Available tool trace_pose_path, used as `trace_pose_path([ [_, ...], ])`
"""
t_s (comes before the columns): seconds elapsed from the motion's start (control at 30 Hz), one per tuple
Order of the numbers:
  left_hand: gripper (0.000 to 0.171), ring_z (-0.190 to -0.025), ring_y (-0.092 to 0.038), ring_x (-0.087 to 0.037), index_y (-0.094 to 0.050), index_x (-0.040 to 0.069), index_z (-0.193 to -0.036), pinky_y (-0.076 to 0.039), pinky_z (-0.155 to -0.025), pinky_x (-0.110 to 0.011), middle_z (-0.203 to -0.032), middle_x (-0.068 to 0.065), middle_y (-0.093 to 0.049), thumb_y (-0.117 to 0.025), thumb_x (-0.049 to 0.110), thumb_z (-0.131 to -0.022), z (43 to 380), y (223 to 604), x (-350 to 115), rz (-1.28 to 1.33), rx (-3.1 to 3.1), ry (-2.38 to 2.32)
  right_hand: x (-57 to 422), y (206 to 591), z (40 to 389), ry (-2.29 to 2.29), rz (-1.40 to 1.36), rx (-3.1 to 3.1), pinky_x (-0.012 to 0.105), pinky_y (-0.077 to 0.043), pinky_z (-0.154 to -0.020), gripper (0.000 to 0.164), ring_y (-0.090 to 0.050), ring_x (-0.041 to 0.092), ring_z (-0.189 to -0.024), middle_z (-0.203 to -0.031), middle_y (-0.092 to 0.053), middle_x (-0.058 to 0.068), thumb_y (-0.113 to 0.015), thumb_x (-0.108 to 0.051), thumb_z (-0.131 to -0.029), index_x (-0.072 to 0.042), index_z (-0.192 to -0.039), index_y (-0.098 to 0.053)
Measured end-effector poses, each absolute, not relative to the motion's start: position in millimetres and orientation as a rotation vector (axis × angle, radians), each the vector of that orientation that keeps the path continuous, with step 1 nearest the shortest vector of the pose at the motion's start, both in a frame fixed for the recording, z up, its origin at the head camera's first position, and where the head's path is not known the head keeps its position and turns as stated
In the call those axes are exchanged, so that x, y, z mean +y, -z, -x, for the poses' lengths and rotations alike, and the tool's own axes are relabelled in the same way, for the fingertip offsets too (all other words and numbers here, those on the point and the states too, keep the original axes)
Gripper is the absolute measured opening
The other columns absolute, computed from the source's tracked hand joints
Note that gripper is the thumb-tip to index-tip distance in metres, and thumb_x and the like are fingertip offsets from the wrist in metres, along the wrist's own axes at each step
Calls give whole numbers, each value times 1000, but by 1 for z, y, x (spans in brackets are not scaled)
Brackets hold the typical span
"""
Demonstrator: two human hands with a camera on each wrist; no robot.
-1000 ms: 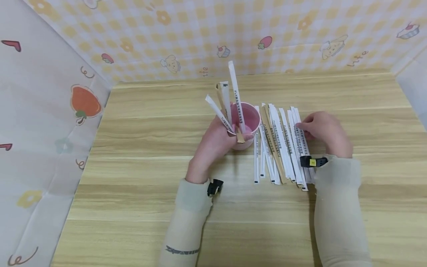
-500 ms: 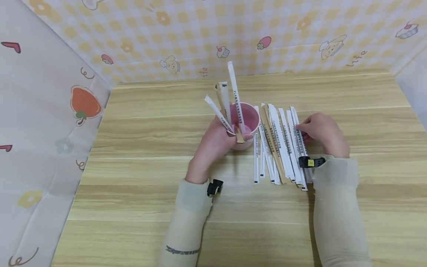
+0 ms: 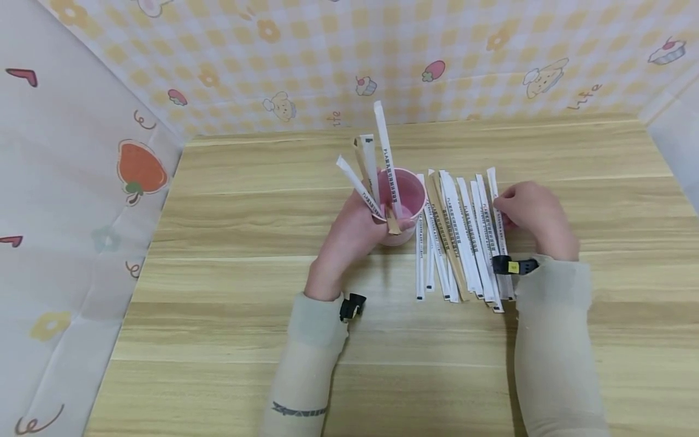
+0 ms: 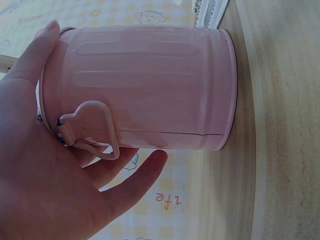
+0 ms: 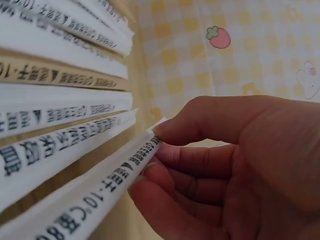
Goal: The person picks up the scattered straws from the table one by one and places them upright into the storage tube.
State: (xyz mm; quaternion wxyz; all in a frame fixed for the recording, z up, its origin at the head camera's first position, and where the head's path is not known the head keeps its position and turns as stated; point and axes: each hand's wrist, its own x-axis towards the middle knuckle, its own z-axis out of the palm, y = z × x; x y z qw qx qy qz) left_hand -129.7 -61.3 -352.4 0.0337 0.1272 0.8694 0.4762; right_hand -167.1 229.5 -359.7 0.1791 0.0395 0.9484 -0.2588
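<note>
My left hand [image 3: 355, 224] grips a pink ribbed bucket [image 4: 145, 75] near its rim. A loop handle [image 4: 107, 130] shows on its side in the left wrist view. Several paper-wrapped straws lean out of it: a tall white one [image 3: 384, 145], another white one [image 3: 352, 177] and a brown one [image 3: 361, 159] among them. Thumb and index finger of my right hand [image 3: 532, 212] pinch one white wrapped straw [image 5: 112, 182] near its far end. That straw slants at the right end of a row of wrapped straws [image 3: 461, 233].
The row, mostly white with a brown straw [image 3: 450, 243] in it, lies on the wood-grain table [image 3: 246, 291] just right of the bucket. A yellow checked cloth wall [image 3: 306, 67] rises behind the table, and a white printed sheet [image 3: 82, 212] stands along the left.
My right hand shifted slightly left, then back right with one white straw, whose top now stands apart from the row. The left hand and bucket have stayed in place.
</note>
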Motion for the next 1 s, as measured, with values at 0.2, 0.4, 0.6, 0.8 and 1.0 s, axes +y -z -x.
trace_pose_path([
  [0.2,67,-110,-48,-16,-32,20,-135,-40,-91,-29,-120,1,-49,-68,17,-79,130,352,-61,-392,2658,-1485,218,330,161,789,-120,2854,33,-40,-50,34,-56,24,-63,-81,-60,16,-42,-28,-89,0,-102,-56],
  [0.4,57,-105,-50,-12,-39,17,-129,-41,-89,-26,-116,1,-51,-67,19,-79,132,353,-61,-406,2640,-1490,198,291,143,890,-146,3090,27,-41,-45,39,-57,21,-63,-91,-61,12,-39,-34,-90,-4,-110,-53],
  [0.6,54,-105,-50,-12,-38,16,-129,-41,-89,-26,-117,1,-50,-63,10,-81,132,352,-60,-401,2656,-1465,176,261,115,1227,-27,3330,12,-39,-52,28,-51,0,-63,-86,-61,5,-47,-26,-87,-7,-105,-56],
  [0.8,57,-102,-51,-10,-42,15,-126,-41,-88,-25,-115,1,-52,-70,24,-77,132,351,-60,-400,2607,-1515,155,248,98,1856,315,3366,8,-44,-56,19,-58,1,-65,-82,-63,7,-58,-11,-83,-8,-101,-60],
  [1.0,64,-103,-50,-9,-41,18,-126,-41,-88,-25,-115,2,-52,-72,34,-73,133,351,-61,-412,2592,-1525,135,247,97,2360,553,3181,15,-48,-56,18,-61,18,-65,-79,-62,17,-63,-2,-78,5,-94,-60],
])
